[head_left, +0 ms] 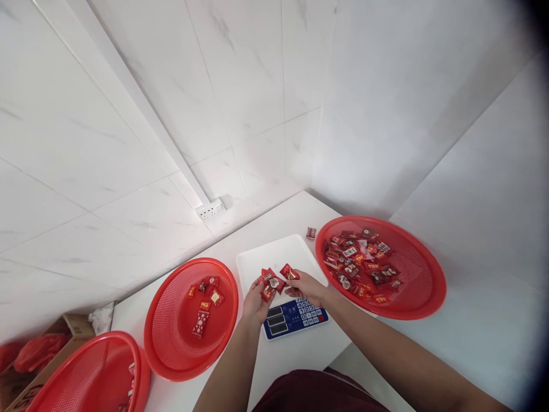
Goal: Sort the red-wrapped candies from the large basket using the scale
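My left hand (254, 303) is closed around red wrapped candies (270, 283), held just above the front of a white scale (274, 260) with a blue keypad (295, 316). Close beside it, my right hand (306, 286) pinches another red candy (289, 272) between thumb and fingers. Both hands hover over the scale's platform, almost touching each other. A red mesh basket (418, 286) to the right holds several red candies. A second red basket (171, 337) on the left holds a few candies.
A third red basket (86, 377) sits at the lower left beside a cardboard box (64, 329) with a red bag. One loose candy (311, 232) lies on the white table behind the scale. A wall socket (210, 209) is mounted on the tiled wall.
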The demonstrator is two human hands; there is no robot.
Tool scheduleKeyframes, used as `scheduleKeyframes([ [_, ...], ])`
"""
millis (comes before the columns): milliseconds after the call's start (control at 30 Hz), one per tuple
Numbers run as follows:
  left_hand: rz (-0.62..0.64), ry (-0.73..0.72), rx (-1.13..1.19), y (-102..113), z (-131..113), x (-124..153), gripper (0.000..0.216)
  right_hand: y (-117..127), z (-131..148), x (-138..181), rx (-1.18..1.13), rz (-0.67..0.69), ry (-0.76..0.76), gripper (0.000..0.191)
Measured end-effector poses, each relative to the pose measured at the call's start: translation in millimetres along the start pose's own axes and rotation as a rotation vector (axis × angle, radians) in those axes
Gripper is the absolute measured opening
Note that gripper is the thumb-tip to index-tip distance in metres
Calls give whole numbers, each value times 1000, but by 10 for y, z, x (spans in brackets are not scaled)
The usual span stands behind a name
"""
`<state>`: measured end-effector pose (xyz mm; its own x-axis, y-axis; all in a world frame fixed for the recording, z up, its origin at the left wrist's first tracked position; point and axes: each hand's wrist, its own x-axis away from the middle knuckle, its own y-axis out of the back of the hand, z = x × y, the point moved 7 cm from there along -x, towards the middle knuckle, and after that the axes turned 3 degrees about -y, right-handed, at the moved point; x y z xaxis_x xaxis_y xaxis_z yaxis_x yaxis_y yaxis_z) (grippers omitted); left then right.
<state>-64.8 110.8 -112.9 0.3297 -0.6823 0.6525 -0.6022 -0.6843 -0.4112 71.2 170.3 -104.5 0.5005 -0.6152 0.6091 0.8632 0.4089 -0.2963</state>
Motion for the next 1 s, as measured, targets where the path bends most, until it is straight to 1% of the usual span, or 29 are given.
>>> scheduleKeyframes([
  [100, -57, -38, -21, 76, -36, -112, 15, 114, -12, -17, 15, -107, 0, 27],
  [200, -138, -81, -22, 224, -149, -180, 17, 249, -35, -13, 60, -195, 15, 26],
  [300, -173, -92, -14, 332, -267, -170, 15, 317, -74, -25, 92, -208, 8, 27],
  [400, -151, -61, -17, 332, -294, -91, 11, 269, -39, -61, 150, -157, 36, 31],
  [467, -119, -29, -29, 293, -251, -13, 10, 233, 63, -78, 296, -169, 113, 39],
  [533, -87, -1, -47, 258, -180, 77, 10, 230, 226, -57, 538, -272, 252, 46],
  [600, -57, 19, -67, 249, -100, 177, 11, 221, 376, 16, 758, -386, 403, 48],
  [633, -35, 26, -92, 252, -61, 230, 13, 209, 415, 64, 822, -413, 459, 47],
  [667, -7, 31, -134, 257, -24, 286, 15, 196, 419, 112, 845, -409, 492, 45],
  [700, 27, 33, -194, 263, 13, 345, 18, 180, 386, 159, 836, -373, 496, 43],
  [767, 101, 33, -354, 273, 87, 472, 23, 122, 217, 259, 760, -225, 431, 38],
  [900, 247, 72, -668, 259, 291, 724, 26, -122, -355, 543, 564, 183, 136, 37],
  [933, 277, 84, -721, 248, 346, 772, 25, -176, -476, 617, 525, 249, 77, 38],
  [967, 301, 93, -760, 238, 396, 809, 23, -213, -573, 674, 491, 286, 31, 38],
  [1000, 313, 100, -780, 230, 439, 835, 22, -227, -640, 706, 464, 290, 2, 36],
])
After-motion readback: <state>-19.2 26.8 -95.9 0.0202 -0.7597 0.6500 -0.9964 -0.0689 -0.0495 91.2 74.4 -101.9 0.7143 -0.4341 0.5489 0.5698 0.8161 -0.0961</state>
